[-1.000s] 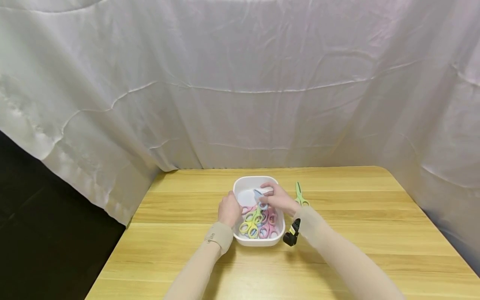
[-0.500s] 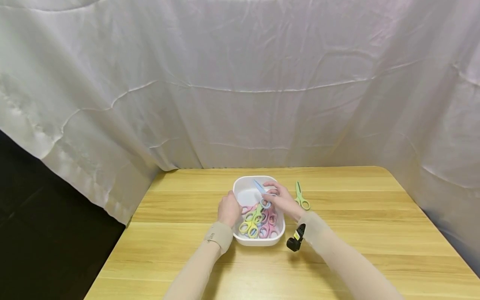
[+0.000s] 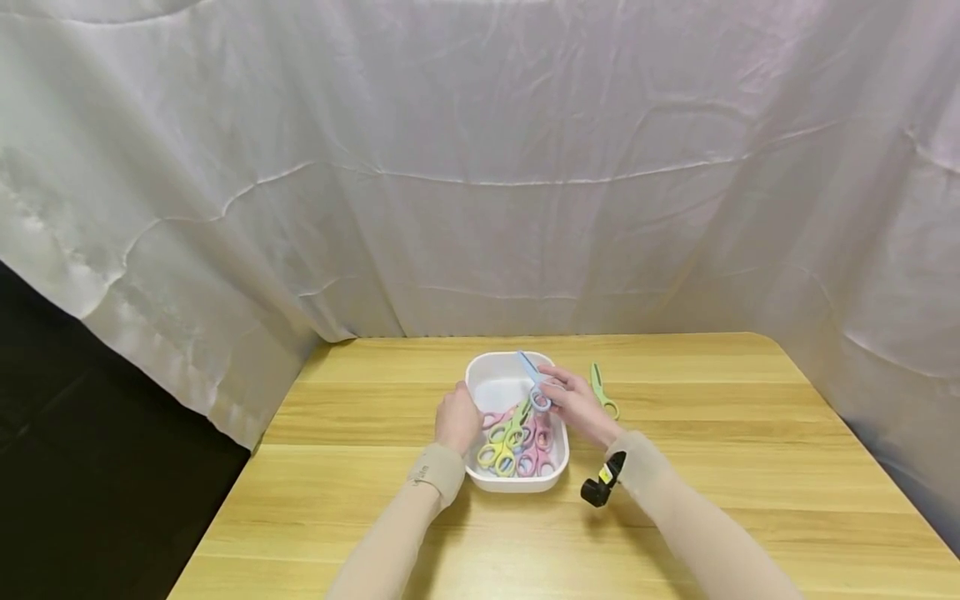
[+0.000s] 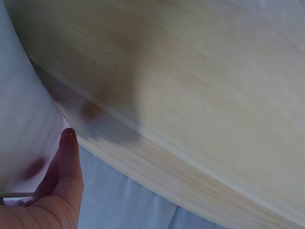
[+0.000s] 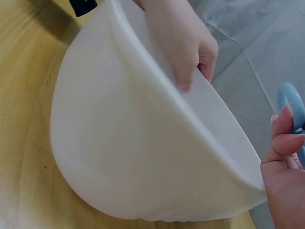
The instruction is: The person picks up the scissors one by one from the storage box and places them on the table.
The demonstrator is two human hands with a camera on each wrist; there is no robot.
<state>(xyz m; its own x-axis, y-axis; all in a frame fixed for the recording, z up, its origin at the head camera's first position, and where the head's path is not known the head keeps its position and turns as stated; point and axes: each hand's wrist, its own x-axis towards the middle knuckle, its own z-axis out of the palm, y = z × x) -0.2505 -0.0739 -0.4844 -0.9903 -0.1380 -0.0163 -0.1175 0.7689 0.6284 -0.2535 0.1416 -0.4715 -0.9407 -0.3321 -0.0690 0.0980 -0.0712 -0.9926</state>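
A white plastic bin (image 3: 517,486) stands on the table with several pairs of pastel scissors heaped in its near half, among them yellow scissors (image 3: 487,456) and pink ones. My left hand (image 3: 456,417) grips the bin's left wall, fingers over the rim, the thumb (image 4: 70,167) showing in the left wrist view. Over the bin's right side, my right hand (image 3: 581,408) holds light blue scissors (image 3: 531,371) by the handles, blades pointing to the far side. In the right wrist view a blue handle loop (image 5: 288,98) shows at the fingers; the rest is cut off.
Green scissors (image 3: 597,383) lie on the wooden table (image 3: 712,433) just right of the bin, partly behind my right hand. A pale curtain (image 3: 480,250) hangs along the table's back. A black wrist camera (image 3: 597,490) juts from my right wrist.
My right hand has lifted the blue scissors up and rightward from the heap, toward the bin's right rim, with the blades swinging to point away. My left hand has stayed at the bin.
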